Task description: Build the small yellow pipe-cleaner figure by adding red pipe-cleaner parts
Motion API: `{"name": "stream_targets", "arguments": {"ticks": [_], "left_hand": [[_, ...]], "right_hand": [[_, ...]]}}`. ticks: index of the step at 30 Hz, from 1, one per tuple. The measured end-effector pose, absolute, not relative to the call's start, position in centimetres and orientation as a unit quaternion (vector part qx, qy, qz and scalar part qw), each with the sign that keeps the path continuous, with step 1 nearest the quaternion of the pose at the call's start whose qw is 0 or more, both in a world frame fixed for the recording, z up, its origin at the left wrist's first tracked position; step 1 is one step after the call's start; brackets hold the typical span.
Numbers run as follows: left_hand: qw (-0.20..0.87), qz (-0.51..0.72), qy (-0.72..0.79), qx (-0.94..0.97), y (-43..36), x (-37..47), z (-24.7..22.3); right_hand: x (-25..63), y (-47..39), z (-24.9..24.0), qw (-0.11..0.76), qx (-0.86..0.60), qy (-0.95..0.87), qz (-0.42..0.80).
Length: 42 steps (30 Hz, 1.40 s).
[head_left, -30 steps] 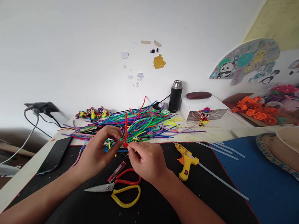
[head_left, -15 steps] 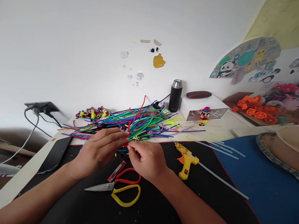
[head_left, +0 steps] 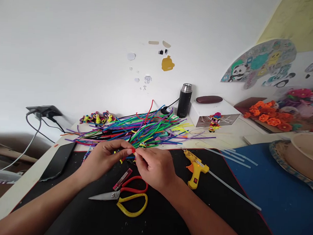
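Between my fingertips, over the black mat (head_left: 73, 207), is a small red piece of pipe cleaner (head_left: 132, 150), mostly covered by the fingers. My left hand (head_left: 106, 158) pinches it from the left with thumb and fingers. From the other side my right hand (head_left: 154, 165) grips it, fingers curled in. Just behind the hands lies a heap of coloured pipe cleaners (head_left: 151, 127). Scissors with red and yellow handles (head_left: 131, 197) rest below my hands, beside a small pink-labelled packet (head_left: 122, 179).
A yellow glue gun (head_left: 195, 168) with a glue stick lies right of my hands; loose glue sticks (head_left: 237, 157) are beyond it. A phone (head_left: 57, 161) lies at left. Behind stand a black flask (head_left: 184, 101), a white box (head_left: 213, 111) and a small figure (head_left: 215, 122).
The red pipe cleaner stood up between my hands and now shows only as a small piece at the fingertips. My left fingers have drawn back from flat into a pinch.
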<state>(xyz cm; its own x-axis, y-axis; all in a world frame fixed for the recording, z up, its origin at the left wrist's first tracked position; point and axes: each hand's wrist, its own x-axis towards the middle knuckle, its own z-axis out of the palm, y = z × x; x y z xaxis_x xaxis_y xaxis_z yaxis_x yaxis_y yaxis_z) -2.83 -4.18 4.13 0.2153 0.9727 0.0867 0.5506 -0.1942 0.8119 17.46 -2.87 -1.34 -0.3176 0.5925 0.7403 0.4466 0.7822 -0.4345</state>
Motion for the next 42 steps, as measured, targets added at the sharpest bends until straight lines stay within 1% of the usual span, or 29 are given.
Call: {"name": "stream_targets", "arguments": {"ticks": [4, 7, 11, 18, 23, 25, 31, 36, 39, 42], "left_hand": [[0.374, 0.373, 0.536, 0.659, -4.4, -2.7, 3.7], [0.384, 0.402, 0.533, 0.638, -4.6, -2.4, 3.7], [0.373, 0.387, 0.542, 0.645, -4.7, -2.2, 3.7], [0.380, 0.354, 0.518, 0.680, -4.7, -2.9, 3.9], [0.382, 0.353, 0.548, 0.656, -4.7, -2.7, 4.1], [0.405, 0.352, 0.558, 0.633, -4.7, -2.6, 4.1], [0.519, 0.364, 0.553, 0.541, -4.2, -2.2, 3.7], [0.548, 0.382, 0.549, 0.503, -4.1, -1.7, 4.0], [0.538, 0.367, 0.549, 0.523, -4.0, -1.7, 4.3], [0.508, 0.352, 0.544, 0.568, -4.0, -1.9, 4.3]], "right_hand": [[17.4, -2.9, -1.3, 0.482, -0.326, -0.809, 0.084], [17.4, -3.0, -1.3, 0.486, -0.321, -0.807, 0.097], [17.3, -3.0, -1.3, 0.494, -0.315, -0.803, 0.106], [17.4, -3.1, -1.5, 0.486, -0.317, -0.810, 0.080], [17.4, -3.2, -1.3, 0.482, -0.316, -0.814, 0.070], [17.3, -3.2, -1.4, 0.479, -0.320, -0.815, 0.061], [17.3, -3.0, -1.7, 0.468, -0.328, -0.820, 0.037], [17.3, -2.9, -2.1, 0.465, -0.322, -0.824, 0.034], [17.3, -2.9, -2.1, 0.454, -0.331, -0.825, 0.061], [17.2, -2.9, -1.9, 0.439, -0.360, -0.812, 0.136]]}}
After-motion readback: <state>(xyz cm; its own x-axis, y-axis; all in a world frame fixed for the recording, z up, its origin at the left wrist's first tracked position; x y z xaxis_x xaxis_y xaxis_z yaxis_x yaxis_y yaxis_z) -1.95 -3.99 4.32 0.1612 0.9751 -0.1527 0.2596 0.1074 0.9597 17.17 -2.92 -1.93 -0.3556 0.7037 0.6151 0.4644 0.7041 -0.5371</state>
